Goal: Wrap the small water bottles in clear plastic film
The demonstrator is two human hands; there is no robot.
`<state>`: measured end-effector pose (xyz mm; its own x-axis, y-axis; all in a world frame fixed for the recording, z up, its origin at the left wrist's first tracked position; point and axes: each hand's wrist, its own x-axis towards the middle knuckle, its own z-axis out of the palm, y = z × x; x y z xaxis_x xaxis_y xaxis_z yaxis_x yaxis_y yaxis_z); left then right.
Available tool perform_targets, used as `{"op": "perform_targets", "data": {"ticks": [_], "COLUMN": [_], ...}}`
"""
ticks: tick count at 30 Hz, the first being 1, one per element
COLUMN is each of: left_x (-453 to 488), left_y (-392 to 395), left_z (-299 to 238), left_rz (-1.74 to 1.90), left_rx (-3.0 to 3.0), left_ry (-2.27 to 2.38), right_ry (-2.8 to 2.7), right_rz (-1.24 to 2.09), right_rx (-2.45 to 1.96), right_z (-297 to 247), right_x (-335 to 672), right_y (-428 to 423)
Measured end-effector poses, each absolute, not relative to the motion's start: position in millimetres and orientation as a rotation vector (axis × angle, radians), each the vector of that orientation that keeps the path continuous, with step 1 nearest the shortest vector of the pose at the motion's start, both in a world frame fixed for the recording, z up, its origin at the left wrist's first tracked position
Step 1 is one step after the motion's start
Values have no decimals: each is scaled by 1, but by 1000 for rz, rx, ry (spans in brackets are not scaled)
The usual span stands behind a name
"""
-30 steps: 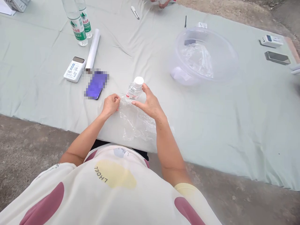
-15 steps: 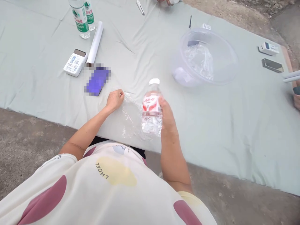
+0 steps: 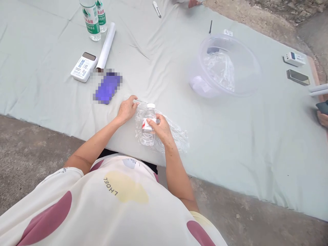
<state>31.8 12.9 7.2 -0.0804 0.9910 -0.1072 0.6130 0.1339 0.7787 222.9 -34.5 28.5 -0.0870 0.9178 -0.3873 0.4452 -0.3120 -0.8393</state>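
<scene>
A small clear water bottle [image 3: 148, 137] with a white cap and a red-and-white label lies on a sheet of clear plastic film [image 3: 178, 138] near the table's front edge. My right hand [image 3: 162, 130] is closed around the bottle's right side, thumb across the label. At the film's upper left corner, my left hand [image 3: 126, 110] grips the edge between thumb and forefinger. Beyond that hand lies a blurred-out purple phone-like object [image 3: 107, 88].
Left of centre are a white power bank [image 3: 84, 67], a white roll [image 3: 106, 48] and two green-labelled water bottles [image 3: 91, 22]. A translucent basin [image 3: 247, 77] holding crumpled film stands right. Farther right lie a dark phone [image 3: 298, 77] and a white device [image 3: 294, 59]. Another person's hand [image 3: 323, 118] shows at the right edge.
My right hand has moved left and brought the bottle onto the film. More of the film now shows spread out to the right. My left hand has stayed at the film's corner.
</scene>
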Motion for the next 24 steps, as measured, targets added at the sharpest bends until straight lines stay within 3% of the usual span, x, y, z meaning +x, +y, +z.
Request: {"op": "perform_targets", "data": {"ticks": [3,7,12,16,24], "left_x": [31,31,34,33,30], "left_y": [-7,-51,-103,-115,-114], "left_z": [13,13,-3,-14,-12], "left_rz": [751,443,332,265,195], "left_rx": [1548,1684,2174,2434,2324], "left_ry": [1846,1867,1520,1273,1252], "right_ry": [-1558,-1600,-1701,-1777,-1891], "right_rz": [1195,1090,1043,1010,837], "right_rx": [-1836,-1872,-1898,-1919,-1855], "right_z": [20,15,18,21,20], "right_x": [217,213,213,213,255], "right_y": [-34,-33,-30,-32,-4]}}
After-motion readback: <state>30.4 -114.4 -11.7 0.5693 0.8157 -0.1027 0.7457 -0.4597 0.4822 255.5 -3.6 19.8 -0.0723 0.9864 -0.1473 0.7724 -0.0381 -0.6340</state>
